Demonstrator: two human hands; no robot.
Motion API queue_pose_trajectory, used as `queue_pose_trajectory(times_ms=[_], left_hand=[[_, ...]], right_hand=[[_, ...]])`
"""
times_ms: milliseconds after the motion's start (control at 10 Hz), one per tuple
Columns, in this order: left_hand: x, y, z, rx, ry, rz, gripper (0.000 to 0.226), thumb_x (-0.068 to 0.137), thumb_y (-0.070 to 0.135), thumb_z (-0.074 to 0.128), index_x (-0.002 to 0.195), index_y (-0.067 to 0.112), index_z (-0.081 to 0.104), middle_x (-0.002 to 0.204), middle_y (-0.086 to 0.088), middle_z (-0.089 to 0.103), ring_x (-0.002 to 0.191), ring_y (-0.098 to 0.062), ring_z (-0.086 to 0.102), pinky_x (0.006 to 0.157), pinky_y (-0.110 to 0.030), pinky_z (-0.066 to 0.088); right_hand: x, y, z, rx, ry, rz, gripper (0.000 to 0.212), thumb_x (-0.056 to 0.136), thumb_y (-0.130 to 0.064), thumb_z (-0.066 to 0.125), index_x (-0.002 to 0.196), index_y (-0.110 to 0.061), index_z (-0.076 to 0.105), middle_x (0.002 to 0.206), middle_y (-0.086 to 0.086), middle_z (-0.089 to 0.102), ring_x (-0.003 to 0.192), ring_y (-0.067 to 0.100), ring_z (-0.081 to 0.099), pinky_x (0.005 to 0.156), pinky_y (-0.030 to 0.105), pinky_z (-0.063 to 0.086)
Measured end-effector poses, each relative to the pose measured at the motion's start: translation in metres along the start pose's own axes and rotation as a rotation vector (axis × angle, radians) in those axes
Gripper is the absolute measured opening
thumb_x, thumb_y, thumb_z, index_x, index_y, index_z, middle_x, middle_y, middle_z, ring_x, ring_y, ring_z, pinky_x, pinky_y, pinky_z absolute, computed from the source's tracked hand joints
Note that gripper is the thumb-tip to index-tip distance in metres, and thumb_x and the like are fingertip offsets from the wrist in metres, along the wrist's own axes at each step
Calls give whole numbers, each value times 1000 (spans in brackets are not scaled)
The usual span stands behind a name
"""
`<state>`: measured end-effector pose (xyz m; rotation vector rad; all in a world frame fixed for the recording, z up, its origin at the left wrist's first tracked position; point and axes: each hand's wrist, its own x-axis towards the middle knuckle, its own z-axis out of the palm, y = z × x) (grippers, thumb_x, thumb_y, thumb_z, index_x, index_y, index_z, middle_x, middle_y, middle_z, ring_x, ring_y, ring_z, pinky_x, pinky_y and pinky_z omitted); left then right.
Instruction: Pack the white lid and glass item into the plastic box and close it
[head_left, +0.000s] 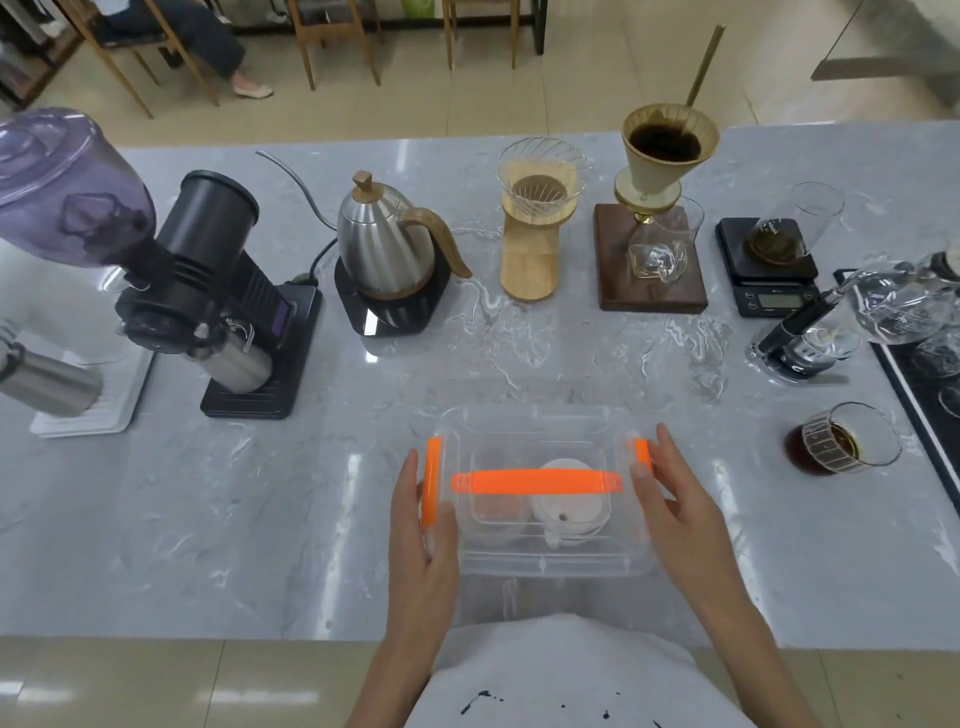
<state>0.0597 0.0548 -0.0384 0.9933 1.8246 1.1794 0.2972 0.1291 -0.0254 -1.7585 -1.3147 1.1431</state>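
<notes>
A clear plastic box (540, 564) with its clear cover on top sits near the table's front edge. An orange handle (535, 481) lies across the cover. Through the cover I see the white lid (571, 512) and, left of it, a glass item (496, 506). My left hand (423, 525) rests flat against the box's left side, fingers on the orange left latch (431, 480). My right hand (670, 488) presses the right side, thumb by the orange right latch (642, 452).
Behind the box stand a black grinder (218, 291), a steel kettle (389, 244), a glass dripper on a wooden stand (535, 228), a filled dripper on a wood base (660, 208) and a scale (769, 265). A glass of coffee (841, 439) sits right.
</notes>
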Motion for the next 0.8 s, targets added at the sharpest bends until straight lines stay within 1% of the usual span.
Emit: queue_pose_trajectory(times_ms=[100,200,300,400,500,600,700,800], left_hand=[[-13,-13,-14,138,-183,226,69,96,59,49,158,44,23,169,19,-1,155,-4,3,114,-30,16],[-21,-31,-17,157,-272,239,67,93,58,57,154,44,34,169,18,-10,156,-8,-2,117,-44,20],[-11,-36,-10,133,-217,213,63,92,53,60,151,44,40,168,19,-8,156,-8,3,112,-63,31],[24,-29,4,100,-184,237,60,91,45,63,147,48,43,168,22,-4,155,-7,5,107,-64,40],[75,-16,18,49,-197,266,60,93,33,69,144,54,43,167,25,-2,155,-9,7,108,-60,41],[115,-2,26,41,-190,265,60,94,26,68,145,45,45,167,23,0,152,4,5,107,-57,43],[146,17,29,59,-213,359,75,95,37,63,158,40,23,169,17,-1,153,1,4,111,-54,40],[146,15,23,-56,-281,245,95,92,47,66,154,56,-5,167,24,4,154,-6,15,118,-52,30]], right_hand=[[-20,13,-17,-100,-227,-168,79,82,-67,60,149,-63,18,159,-36,19,148,-7,21,104,24,37],[-38,29,-10,-115,-320,-263,69,89,-54,61,149,-57,27,164,-30,0,153,1,3,103,32,46],[-31,30,5,-22,-197,-244,56,93,-41,60,146,-48,43,165,-26,6,152,-2,6,94,35,53],[3,22,18,28,-152,-281,57,95,-26,59,150,-30,43,168,-15,12,153,1,8,107,19,37],[53,6,28,48,-125,-295,62,98,-15,57,155,-25,33,168,-12,13,153,1,6,124,34,18],[93,-12,34,48,-140,-291,69,101,-22,54,159,-35,20,165,-26,11,151,-4,5,118,55,29],[118,-31,34,5,-172,-291,70,99,-42,52,156,-48,12,163,-33,7,149,-11,3,118,49,32],[114,-23,23,54,-247,-308,71,95,-61,45,154,-56,5,161,-37,4,146,-15,7,119,20,15]])
